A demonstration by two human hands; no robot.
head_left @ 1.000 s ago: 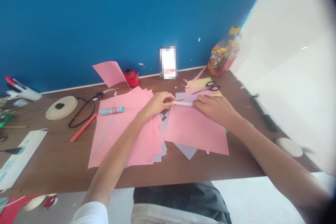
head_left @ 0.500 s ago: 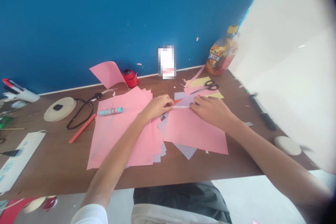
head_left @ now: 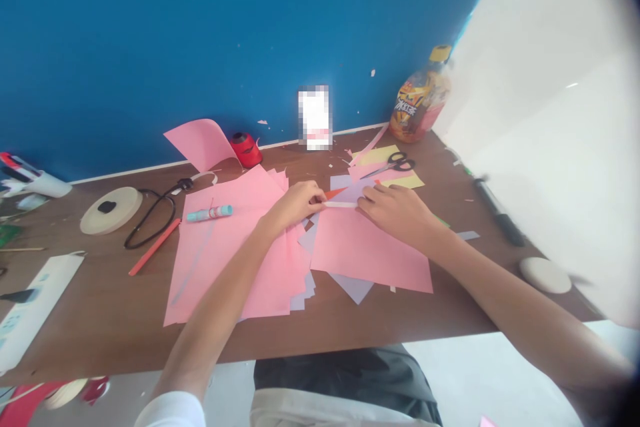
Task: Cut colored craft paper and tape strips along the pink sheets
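Note:
A pink paper sheet lies over lilac paper, with a pale narrow strip along its far edge. My left hand pinches the strip's left end, fingers pressed together. At the other end, my right hand has its fingers curled closed on the same strip; the fingertips are partly hidden. Just beyond the strip lies an orange paper piece. Black-handled scissors rest on yellow and pink paper behind my right hand. Under my left forearm is a stack of pink paper.
On the left are a glue stick, a red stick, a tape roll, a black cable and a power strip. A tea bottle stands at the back right. A white disc lies far right.
My right hand has shifted slightly left along the strip. The whole view has moved a little; both hands stay on the paper edge.

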